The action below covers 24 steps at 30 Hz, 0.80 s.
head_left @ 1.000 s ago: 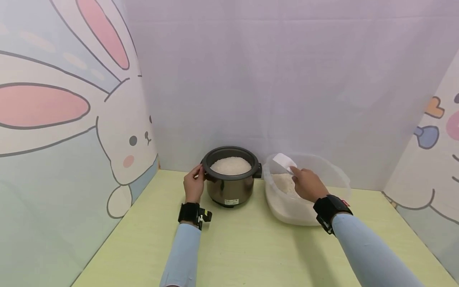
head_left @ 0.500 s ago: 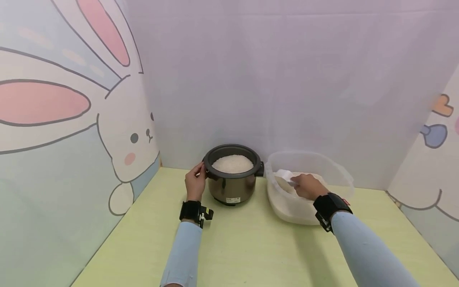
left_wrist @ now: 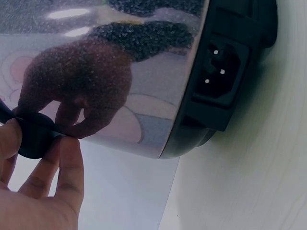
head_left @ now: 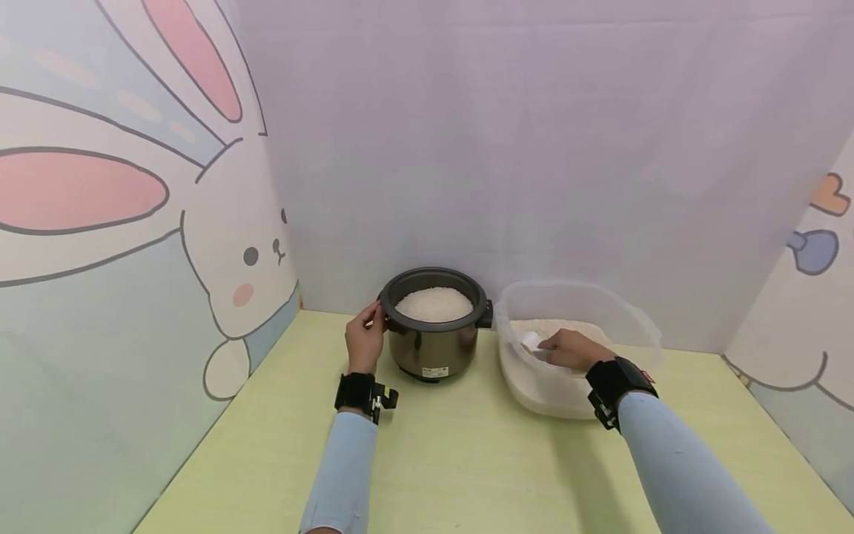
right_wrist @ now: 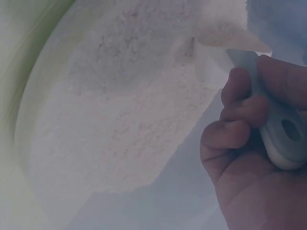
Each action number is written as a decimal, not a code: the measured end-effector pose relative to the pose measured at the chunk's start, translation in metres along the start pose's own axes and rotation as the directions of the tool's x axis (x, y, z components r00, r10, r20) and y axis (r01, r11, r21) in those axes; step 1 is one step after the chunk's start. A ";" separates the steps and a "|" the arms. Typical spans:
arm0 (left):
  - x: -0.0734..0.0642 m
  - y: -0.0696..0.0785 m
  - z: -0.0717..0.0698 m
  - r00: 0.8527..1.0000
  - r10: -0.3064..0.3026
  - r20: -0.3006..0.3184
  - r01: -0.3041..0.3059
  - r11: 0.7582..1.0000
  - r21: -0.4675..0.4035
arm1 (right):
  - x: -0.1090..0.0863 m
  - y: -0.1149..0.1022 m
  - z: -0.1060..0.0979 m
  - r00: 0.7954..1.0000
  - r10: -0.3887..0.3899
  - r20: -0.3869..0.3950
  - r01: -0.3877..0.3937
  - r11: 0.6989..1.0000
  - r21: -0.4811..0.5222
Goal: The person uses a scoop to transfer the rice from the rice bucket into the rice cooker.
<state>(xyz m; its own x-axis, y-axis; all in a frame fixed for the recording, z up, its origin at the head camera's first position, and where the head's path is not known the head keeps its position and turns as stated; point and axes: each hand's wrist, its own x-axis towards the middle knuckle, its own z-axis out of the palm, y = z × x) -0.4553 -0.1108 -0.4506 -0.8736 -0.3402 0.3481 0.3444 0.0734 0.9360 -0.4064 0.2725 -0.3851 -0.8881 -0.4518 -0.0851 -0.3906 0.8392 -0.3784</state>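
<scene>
A dark rice cooker (head_left: 427, 345) stands on the table with its top uncovered and white rice (head_left: 434, 305) inside. At its left side my left hand (head_left: 363, 345) grips the black side handle (left_wrist: 34, 139) between thumb and fingers. To the right is a clear plastic tub (head_left: 554, 400) of rice (right_wrist: 100, 120). Inside that tub, my right hand (head_left: 570, 350) holds a white scoop (head_left: 531, 341) by its handle (right_wrist: 283, 132), fingers curled round it. The scoop's bowl meets the rice, and rice shows in it in the right wrist view.
The pale yellow-green table (head_left: 454, 460) stretches in front of the cooker and tub. Behind them hangs a plain light curtain (head_left: 427, 148). A panel with a rabbit drawing (head_left: 240, 259) borders the left side. The cooker's power socket (left_wrist: 220, 72) faces the left wrist camera.
My right hand has lowered the scoop from above the tub's rim down into the rice. The left hand stays at the cooker's handle. The head view has shifted slightly.
</scene>
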 end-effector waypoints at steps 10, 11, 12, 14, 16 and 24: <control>0.001 -0.002 0.001 1.000 0.001 -0.010 0.000 1.000 0.009 | -0.006 -0.001 -0.003 0.999 0.049 0.012 -0.051 0.981 0.189; 0.002 -0.001 0.001 1.000 0.000 -0.011 0.000 1.000 0.010 | -0.007 0.000 -0.004 0.999 0.049 0.011 -0.050 0.972 0.230; 0.002 -0.001 0.001 1.000 0.000 -0.012 0.000 1.000 0.011 | -0.007 0.001 -0.005 0.999 0.046 0.008 -0.047 0.961 0.274; 0.001 0.000 0.000 1.000 0.001 -0.011 -0.001 1.000 0.009 | -0.008 0.004 -0.006 0.999 0.048 0.013 -0.049 0.931 0.362; 0.001 0.000 0.000 1.000 0.007 -0.011 -0.006 1.000 0.009 | -0.009 0.006 -0.008 0.998 0.063 0.025 -0.067 0.886 0.459; 0.000 -0.002 -0.001 1.000 0.017 -0.003 -0.017 1.000 0.001 | -0.016 0.014 -0.011 0.990 0.131 0.059 -0.139 0.767 0.627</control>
<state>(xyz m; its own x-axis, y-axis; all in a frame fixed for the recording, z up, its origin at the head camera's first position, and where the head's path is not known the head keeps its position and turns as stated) -0.4556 -0.1114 -0.4524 -0.8665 -0.3413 0.3642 0.3591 0.0807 0.9298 -0.4006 0.2944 -0.3790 -0.9156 -0.3554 -0.1881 -0.0244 0.5161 -0.8562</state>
